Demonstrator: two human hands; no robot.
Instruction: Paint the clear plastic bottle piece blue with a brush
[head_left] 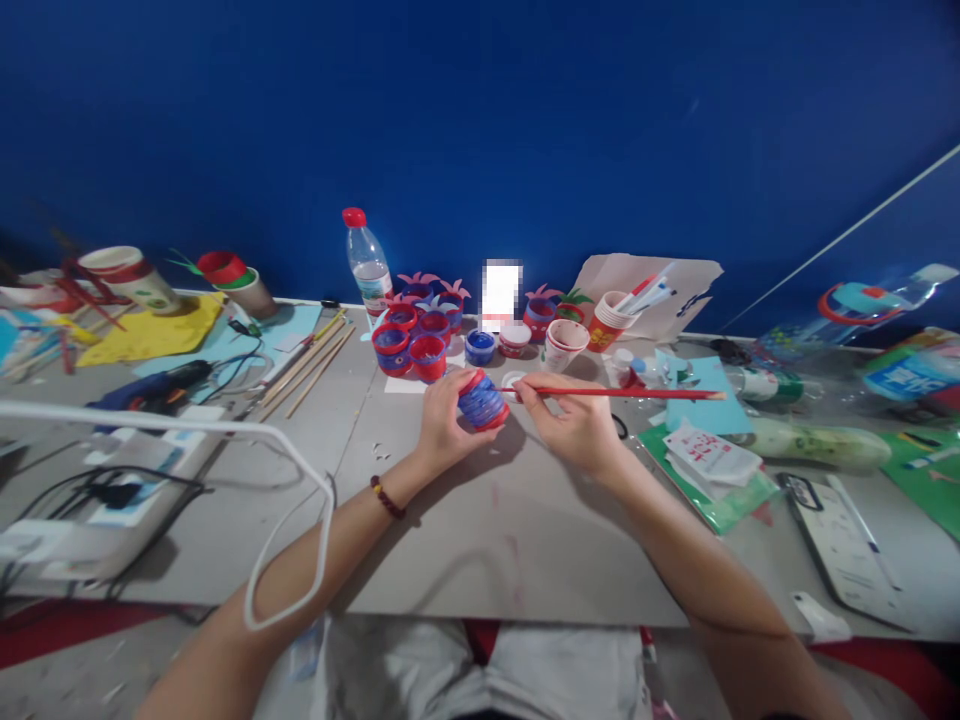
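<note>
My left hand (pixel 441 418) is wrapped round a small cup (pixel 484 402) painted blue with red ends, held tilted above the table. In my right hand (pixel 576 425) is a long red paintbrush (pixel 637 394), pinched near its bristle end and pointing left at the cup. Whether the bristles touch the cup I cannot tell; fingers partly cover them. Just behind my hands stand an open jar of blue paint (pixel 480 348) and a jar with a pale top (pixel 514 339). A stained paper cup (pixel 565 346) is right of them. Several red-and-blue painted cups (pixel 427 357) cluster at the left.
A water bottle (pixel 368 262) stands by the blue wall. On the left lie wooden sticks (pixel 309 370), a glue gun (pixel 154 390) and a power strip (pixel 154 490), with a white cable (pixel 300 460) arching over my left forearm. At right are a phone (pixel 844 545) and green packets (pixel 720 500).
</note>
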